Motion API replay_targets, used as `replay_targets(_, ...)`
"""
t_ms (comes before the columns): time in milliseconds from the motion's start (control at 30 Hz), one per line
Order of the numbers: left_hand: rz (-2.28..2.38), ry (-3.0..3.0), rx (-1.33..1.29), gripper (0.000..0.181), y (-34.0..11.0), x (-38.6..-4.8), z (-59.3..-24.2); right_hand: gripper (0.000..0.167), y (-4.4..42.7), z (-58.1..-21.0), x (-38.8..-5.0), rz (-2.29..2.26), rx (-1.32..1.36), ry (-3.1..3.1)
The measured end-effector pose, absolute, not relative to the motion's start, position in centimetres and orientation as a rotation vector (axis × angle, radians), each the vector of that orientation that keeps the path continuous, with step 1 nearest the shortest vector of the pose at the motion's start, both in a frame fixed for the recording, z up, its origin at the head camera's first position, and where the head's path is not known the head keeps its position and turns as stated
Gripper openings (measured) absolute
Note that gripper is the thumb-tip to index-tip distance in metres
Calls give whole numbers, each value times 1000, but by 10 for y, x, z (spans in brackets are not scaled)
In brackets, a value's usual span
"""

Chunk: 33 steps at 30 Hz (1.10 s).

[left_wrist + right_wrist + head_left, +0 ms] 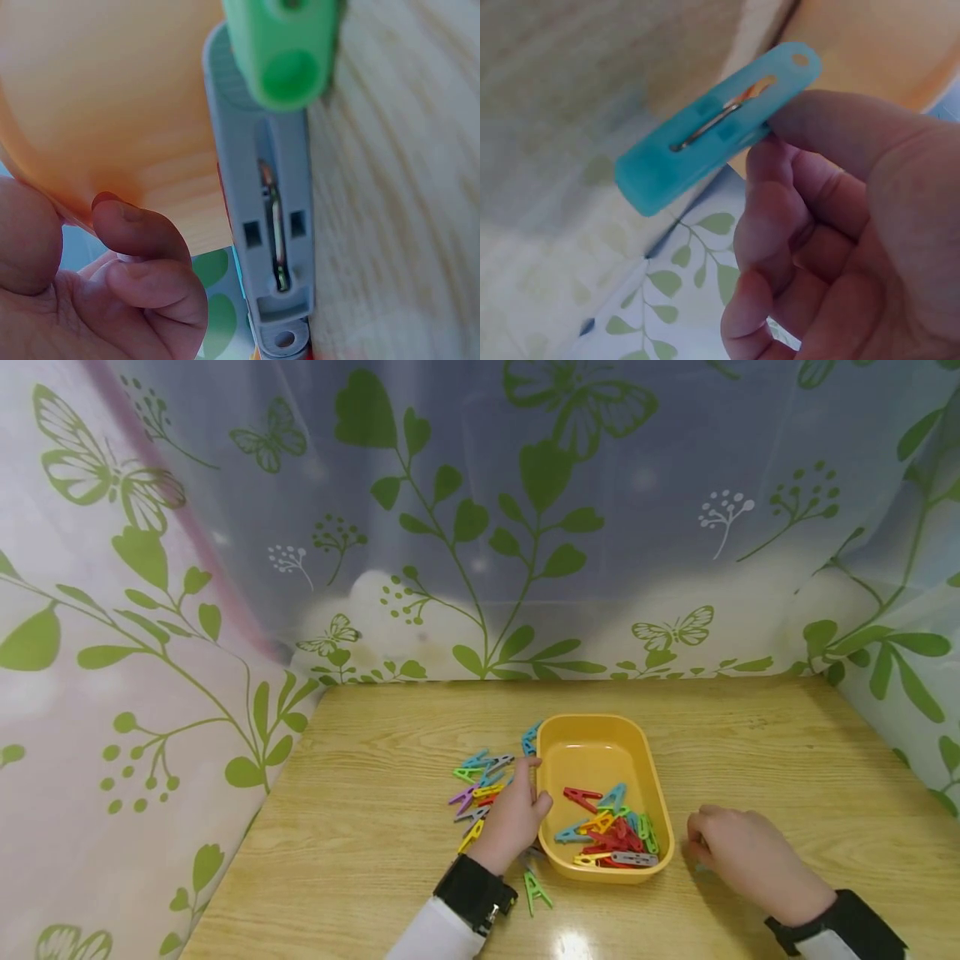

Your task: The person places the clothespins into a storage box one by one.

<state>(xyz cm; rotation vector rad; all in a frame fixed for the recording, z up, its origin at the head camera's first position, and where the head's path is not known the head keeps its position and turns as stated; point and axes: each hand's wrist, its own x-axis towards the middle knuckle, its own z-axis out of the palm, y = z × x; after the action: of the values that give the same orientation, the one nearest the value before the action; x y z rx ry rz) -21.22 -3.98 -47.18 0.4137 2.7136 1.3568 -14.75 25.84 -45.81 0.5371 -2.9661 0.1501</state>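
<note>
A yellow tray [652,777] holds a pile of coloured clothespins, mostly in its near half. At its left rim my left hand [510,822] grips the edge, thumb over the rim; in the left wrist view the fingers of my left hand [142,277] are bent against the tray [150,112]. Right of the tray, low over the table, is my right hand [750,860]. In the right wrist view my right hand [832,210] pinches a blue clothespin [652,172] at one end between thumb and finger; the head view mostly hides this pin.
Several loose clothespins [471,774] lie left of the tray, partly behind the left hand. A green clothespin [534,889] lies on the wooden table [360,827] near the tray's near left corner. A patterned curtain [465,568] stands behind and at both sides.
</note>
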Motion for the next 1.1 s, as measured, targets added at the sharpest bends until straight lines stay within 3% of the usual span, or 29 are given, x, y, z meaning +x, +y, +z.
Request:
replay_targets(567, 1356, 2712, 399, 52, -38, -215, -472, 19, 244, -410, -165, 41, 626, -2735)
replay_targets(1100, 1362, 2713, 408, 51, -40, -212, -471, 22, 182, -417, -180, 94, 822, -2521)
